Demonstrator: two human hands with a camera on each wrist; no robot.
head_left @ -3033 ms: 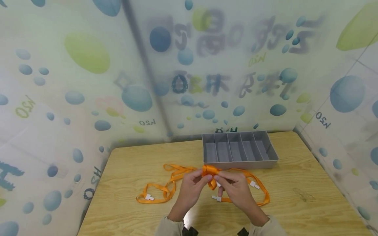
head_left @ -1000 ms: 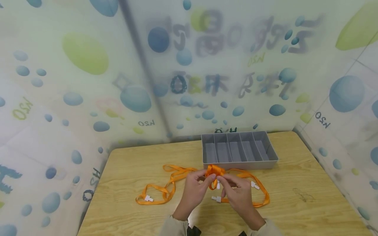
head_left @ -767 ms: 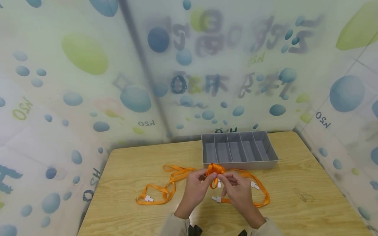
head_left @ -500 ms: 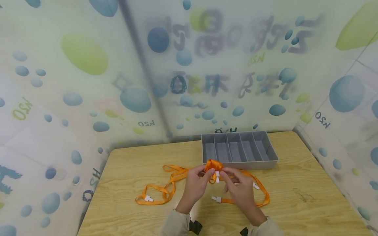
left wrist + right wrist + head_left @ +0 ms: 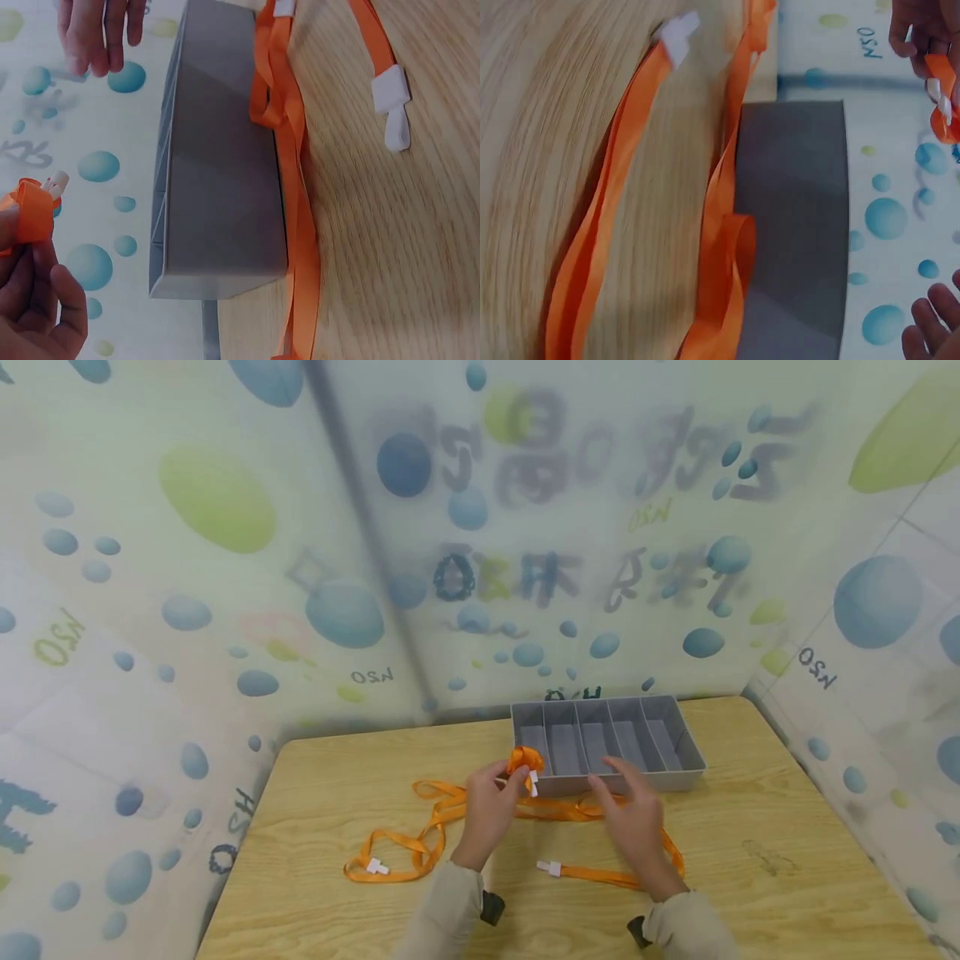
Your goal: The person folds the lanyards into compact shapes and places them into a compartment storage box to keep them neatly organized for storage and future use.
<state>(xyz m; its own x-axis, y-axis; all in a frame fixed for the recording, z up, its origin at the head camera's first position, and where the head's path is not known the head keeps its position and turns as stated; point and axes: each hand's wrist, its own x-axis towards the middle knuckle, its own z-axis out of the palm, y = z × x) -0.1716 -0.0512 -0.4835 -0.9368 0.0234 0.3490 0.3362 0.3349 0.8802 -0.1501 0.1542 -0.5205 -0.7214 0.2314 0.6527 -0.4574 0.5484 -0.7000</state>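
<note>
My left hand (image 5: 489, 814) pinches a rolled-up orange lanyard (image 5: 527, 758) with a white plastic clip hanging from it, near the left front of the grey divided box (image 5: 611, 783). In the left wrist view the rolled lanyard (image 5: 36, 212) sits between thumb and fingers. To the right, my right hand (image 5: 636, 818) is held apart from it, fingers spread and holding nothing, in front of the box. Below the hands, loose orange lanyards (image 5: 555, 810) lie on the wooden table, one ending in a white clip (image 5: 553, 868).
Another stretch of orange lanyard (image 5: 405, 837) with a white clip (image 5: 377, 866) lies to the left on the table (image 5: 315, 793). Walls printed with blue and green spots close in the back and both sides. The box has several narrow compartments.
Both hands worked together on the rolled lanyard earlier. Now the right hand has let go and moved right, while the left hand has lifted the roll forward toward the box.
</note>
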